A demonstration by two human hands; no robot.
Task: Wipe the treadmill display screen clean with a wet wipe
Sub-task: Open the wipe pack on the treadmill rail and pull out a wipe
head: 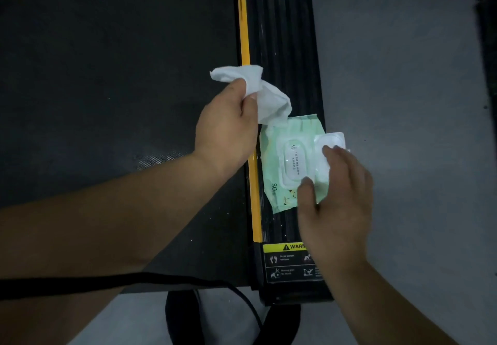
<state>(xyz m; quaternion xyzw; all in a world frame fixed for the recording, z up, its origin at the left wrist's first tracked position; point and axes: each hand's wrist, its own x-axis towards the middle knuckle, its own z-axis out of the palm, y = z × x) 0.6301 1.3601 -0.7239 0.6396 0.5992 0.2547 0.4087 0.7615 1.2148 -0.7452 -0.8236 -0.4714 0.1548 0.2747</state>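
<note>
Nearest the camera, a black strap (134, 280) crossed below the left forearm and looped down over pale grey floor (403, 76). Left of both hands stretched the dark, textured treadmill belt (107, 62); a yellow stripe (246, 35) edged it, and beyond that ran the black ribbed side rail (285, 35), with a yellow-and-black warning label (289, 261) just below the right hand. The left hand (226, 127) was curled, thumb and fingers pinching a crumpled white wet wipe (269, 97) raised above the stripe. Just right of it, a pale green soft wipe packet (279, 162) lay on the rail, its white plastic flip lid (329, 140) swung open. The right hand (336, 199), blurred, had fingers loosely bent, touching the packet and lid; whether it gripped them was unclear.
</note>
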